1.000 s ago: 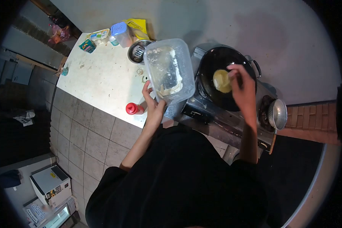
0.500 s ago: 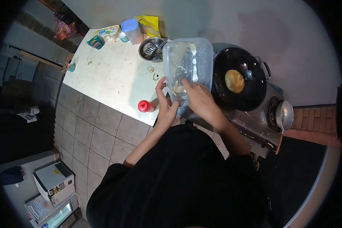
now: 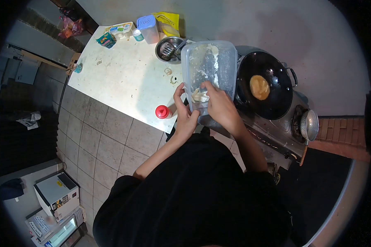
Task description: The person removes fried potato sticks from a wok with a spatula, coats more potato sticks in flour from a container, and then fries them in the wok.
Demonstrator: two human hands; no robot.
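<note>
A clear plastic container with white flour-like residue is tilted in front of me. My left hand grips its lower left edge, thumb and fingers on the rim. Inside its lower part lie several pale pieces. My right hand reaches into the container with its fingers bent at these pieces; what its fingertips hold is too small to make out. Just right of the container, a golden round piece of food lies in the black wok.
The white table on the left bears a red-capped bottle, a metal bowl with a utensil, a blue-lidded tub and a yellow packet. A metal strainer rests at the stove's right end.
The view has shifted slightly. The food in the wok looks rounder and more evenly golden. My right hand remains inside the container, its fingers a little differently bent.
</note>
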